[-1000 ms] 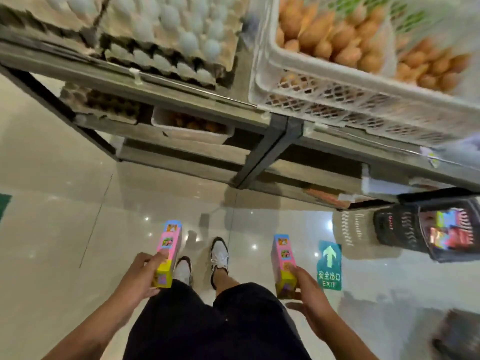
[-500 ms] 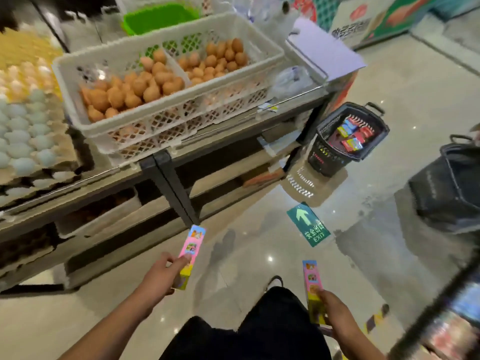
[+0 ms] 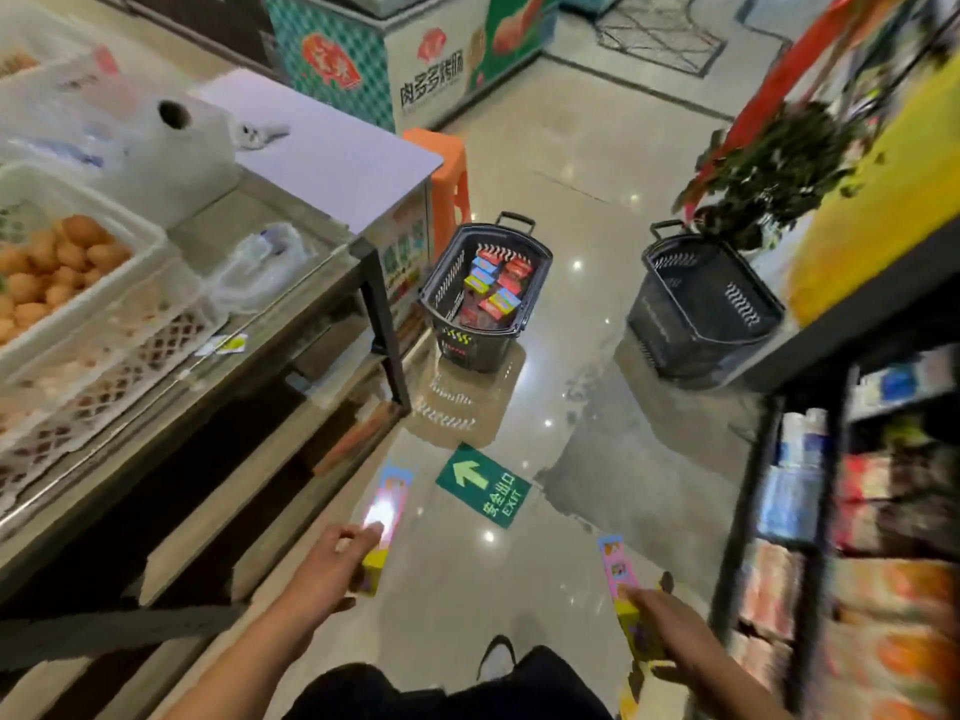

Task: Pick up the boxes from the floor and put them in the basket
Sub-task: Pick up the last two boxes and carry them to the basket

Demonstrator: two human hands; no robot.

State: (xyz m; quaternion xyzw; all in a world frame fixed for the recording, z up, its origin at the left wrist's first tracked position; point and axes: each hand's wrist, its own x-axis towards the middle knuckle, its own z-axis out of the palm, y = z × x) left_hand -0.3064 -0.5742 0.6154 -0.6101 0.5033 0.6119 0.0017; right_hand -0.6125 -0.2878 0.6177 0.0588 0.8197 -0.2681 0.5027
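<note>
My left hand (image 3: 332, 558) grips a long pink, blue and yellow box (image 3: 387, 506) by its lower end, held out over the floor. My right hand (image 3: 657, 623) holds a second box (image 3: 615, 569) of the same kind, low on the right. Ahead on the floor stands a black basket (image 3: 449, 283) with several coloured boxes in it, beside the leg of the egg stand. An empty black basket (image 3: 696, 304) stands to its right.
A metal stand (image 3: 291, 283) with white crates of brown eggs (image 3: 57, 262) runs along the left. Stocked shelves (image 3: 841, 511) line the right. A green exit sticker (image 3: 485, 485) lies on the glossy floor. An orange stool (image 3: 447, 184) and a freezer stand behind the baskets.
The view has swung from the egg stand toward the aisle, and the baskets are now straight ahead. Both hands still hold their boxes.
</note>
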